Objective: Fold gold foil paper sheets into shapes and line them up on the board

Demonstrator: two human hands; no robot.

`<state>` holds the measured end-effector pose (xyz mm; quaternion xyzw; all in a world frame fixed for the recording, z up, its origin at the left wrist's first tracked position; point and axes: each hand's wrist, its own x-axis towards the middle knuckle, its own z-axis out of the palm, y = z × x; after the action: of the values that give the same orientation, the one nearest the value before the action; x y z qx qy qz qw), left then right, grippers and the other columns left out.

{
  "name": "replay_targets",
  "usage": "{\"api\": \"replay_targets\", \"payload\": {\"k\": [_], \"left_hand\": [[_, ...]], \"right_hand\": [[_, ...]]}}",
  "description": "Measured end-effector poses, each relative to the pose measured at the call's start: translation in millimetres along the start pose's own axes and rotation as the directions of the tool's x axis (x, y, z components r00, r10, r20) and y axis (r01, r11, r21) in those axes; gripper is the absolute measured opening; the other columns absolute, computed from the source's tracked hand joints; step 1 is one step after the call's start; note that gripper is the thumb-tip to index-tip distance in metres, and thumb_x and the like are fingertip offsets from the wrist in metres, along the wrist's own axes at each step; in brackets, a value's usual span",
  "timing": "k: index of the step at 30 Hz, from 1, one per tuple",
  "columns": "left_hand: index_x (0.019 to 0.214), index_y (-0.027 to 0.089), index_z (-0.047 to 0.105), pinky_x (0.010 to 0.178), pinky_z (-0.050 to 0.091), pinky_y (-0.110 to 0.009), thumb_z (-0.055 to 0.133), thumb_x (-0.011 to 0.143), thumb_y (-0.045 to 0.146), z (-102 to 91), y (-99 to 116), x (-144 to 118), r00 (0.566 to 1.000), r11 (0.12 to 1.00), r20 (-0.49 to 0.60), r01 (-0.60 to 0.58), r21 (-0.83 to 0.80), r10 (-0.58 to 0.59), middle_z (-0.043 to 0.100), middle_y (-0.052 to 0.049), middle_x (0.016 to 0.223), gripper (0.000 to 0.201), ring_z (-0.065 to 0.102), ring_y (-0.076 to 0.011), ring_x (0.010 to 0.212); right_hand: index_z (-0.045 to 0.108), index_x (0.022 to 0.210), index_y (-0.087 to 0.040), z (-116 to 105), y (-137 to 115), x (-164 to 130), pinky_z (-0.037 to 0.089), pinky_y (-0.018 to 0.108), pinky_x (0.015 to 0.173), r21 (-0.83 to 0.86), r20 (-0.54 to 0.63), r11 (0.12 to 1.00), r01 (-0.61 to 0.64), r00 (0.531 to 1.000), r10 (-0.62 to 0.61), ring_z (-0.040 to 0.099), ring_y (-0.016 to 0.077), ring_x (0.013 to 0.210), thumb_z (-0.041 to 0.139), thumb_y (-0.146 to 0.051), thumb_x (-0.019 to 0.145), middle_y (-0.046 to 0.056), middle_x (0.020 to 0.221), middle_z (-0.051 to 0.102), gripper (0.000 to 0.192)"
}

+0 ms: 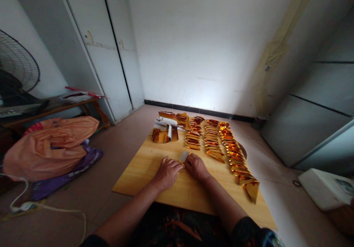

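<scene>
Over the near middle of the wooden board, my left hand and my right hand meet at a small piece of foil paper. Its pale grey side shows between them, and a bit of gold peeks out under the fingertips. My left fingers are bent together and press on its near edge. Those of my right hand are closed on its right side, hiding part of it. To the right, folded gold foil pieces stand in three overlapping rows.
Behind my left hand lie gold foil sheets and white paper bundles. An orange bag and a cable lie on the floor at left, near a fan. A white box stands at right.
</scene>
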<state>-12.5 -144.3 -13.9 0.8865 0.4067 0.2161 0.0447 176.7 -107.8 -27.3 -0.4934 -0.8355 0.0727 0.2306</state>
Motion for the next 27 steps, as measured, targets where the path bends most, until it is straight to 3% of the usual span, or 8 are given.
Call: {"api": "replay_targets", "payload": {"k": [10, 18, 23, 27], "left_hand": [[0.104, 0.029, 0.066, 0.096, 0.031, -0.046, 0.049, 0.083, 0.012, 2.0, 1, 0, 1.0, 1.0, -0.016, -0.002, 0.028, 0.002, 0.066, -0.003, 0.102, 0.032, 0.054, -0.0195, 0.096], [0.096, 0.029, 0.067, 0.09, 0.034, -0.041, 0.052, 0.081, 0.011, 1.1, 1, 2, 1.0, 0.999, -0.027, -0.002, 0.052, 0.003, 0.066, -0.002, 0.098, 0.028, 0.054, -0.0187, 0.094], [0.094, 0.028, 0.067, 0.088, 0.034, -0.04, 0.052, 0.08, 0.011, 1.6, 2, 3, 1.0, 0.998, -0.028, -0.003, 0.056, 0.004, 0.066, -0.001, 0.098, 0.026, 0.054, -0.019, 0.094], [0.093, 0.027, 0.067, 0.088, 0.034, -0.039, 0.054, 0.079, 0.011, 2.2, 5, 4, 0.999, 0.998, -0.039, 0.014, 0.057, -0.012, 0.066, -0.001, 0.097, 0.025, 0.053, -0.0188, 0.095]], "right_hand": [[0.056, 0.068, -0.019, -1, -1, 1, 0.036, 0.022, 0.062, 0.091, 0.004, 0.994, -0.06, 0.998, 0.06, 0.05, 0.0127, 0.068, 0.062, -0.016, 0.073, 0.0, 0.074, 0.055, 0.009], [0.055, 0.066, -0.019, 9, 7, 2, 0.042, 0.022, 0.065, 0.263, -0.053, 0.954, -0.147, 0.985, 0.166, 0.054, 0.0134, 0.071, 0.05, -0.003, 0.065, 0.001, 0.074, 0.056, 0.018], [0.057, 0.069, -0.019, 7, 10, 0, 0.044, 0.023, 0.069, 0.338, -0.047, 0.934, -0.12, 0.988, 0.144, 0.056, 0.0136, 0.074, 0.045, 0.0, 0.063, 0.001, 0.075, 0.058, 0.023], [0.057, 0.071, -0.019, 6, 7, -2, 0.043, 0.023, 0.065, 0.312, -0.047, 0.941, -0.134, 0.987, 0.157, 0.054, 0.0135, 0.07, 0.054, -0.006, 0.065, 0.001, 0.075, 0.057, 0.014]]}}
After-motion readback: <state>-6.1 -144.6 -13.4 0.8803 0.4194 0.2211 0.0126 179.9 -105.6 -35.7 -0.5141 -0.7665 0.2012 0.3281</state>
